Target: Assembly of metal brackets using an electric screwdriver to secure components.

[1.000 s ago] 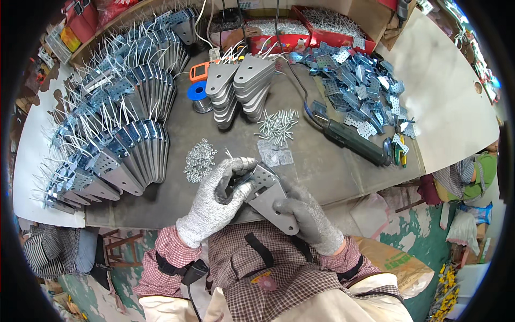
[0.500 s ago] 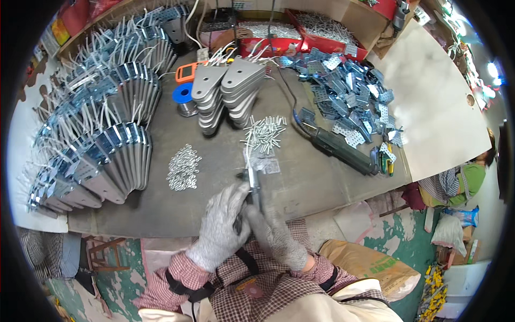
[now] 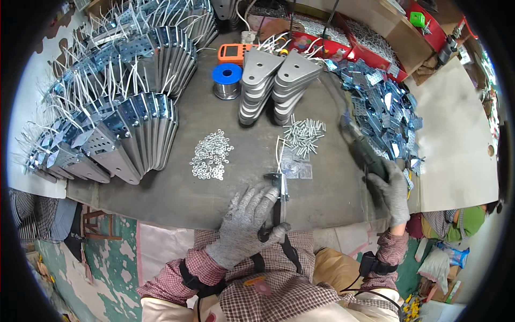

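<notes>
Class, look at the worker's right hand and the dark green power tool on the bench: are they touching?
Touching. The head view shows the gloved right hand wrapped around the near end of the dark green power tool, with no gap between them.

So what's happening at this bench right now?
A person in grey gloves is working with metal parts at a dark bench. The left hand holds a flat metal bracket on edge at the bench's near side, while the right hand grips a dark power tool. Small piles of washers and screws lie just beyond, with stacks of finished brackets to the left.
</notes>
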`<action>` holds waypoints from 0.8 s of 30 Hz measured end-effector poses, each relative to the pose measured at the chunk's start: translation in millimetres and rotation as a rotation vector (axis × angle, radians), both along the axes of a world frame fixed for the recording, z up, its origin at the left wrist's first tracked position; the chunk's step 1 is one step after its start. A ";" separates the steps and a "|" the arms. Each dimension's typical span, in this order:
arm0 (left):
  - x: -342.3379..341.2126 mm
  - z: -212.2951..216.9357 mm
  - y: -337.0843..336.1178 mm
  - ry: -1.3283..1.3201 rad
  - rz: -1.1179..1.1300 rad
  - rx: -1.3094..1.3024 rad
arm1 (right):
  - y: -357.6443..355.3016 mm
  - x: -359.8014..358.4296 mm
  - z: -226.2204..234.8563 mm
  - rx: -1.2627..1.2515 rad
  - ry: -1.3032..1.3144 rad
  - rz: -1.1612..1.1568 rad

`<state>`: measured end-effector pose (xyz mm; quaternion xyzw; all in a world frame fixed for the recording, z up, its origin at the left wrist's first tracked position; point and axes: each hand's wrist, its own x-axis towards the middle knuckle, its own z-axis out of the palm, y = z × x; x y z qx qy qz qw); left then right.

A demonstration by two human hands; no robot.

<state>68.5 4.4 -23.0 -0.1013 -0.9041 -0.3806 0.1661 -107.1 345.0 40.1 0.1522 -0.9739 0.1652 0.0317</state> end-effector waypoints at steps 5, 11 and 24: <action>-1.6 9.6 2.3 -0.089 -0.002 0.011 | -2.4 6.3 6.0 -1.350 -0.089 -0.207; -3.4 13.9 3.2 -0.174 0.017 -0.051 | -132.0 41.9 -8.2 -2.450 -0.472 0.287; -6.9 17.2 5.3 -0.238 0.008 -0.153 | -134.8 41.1 -60.8 -2.782 -0.565 0.153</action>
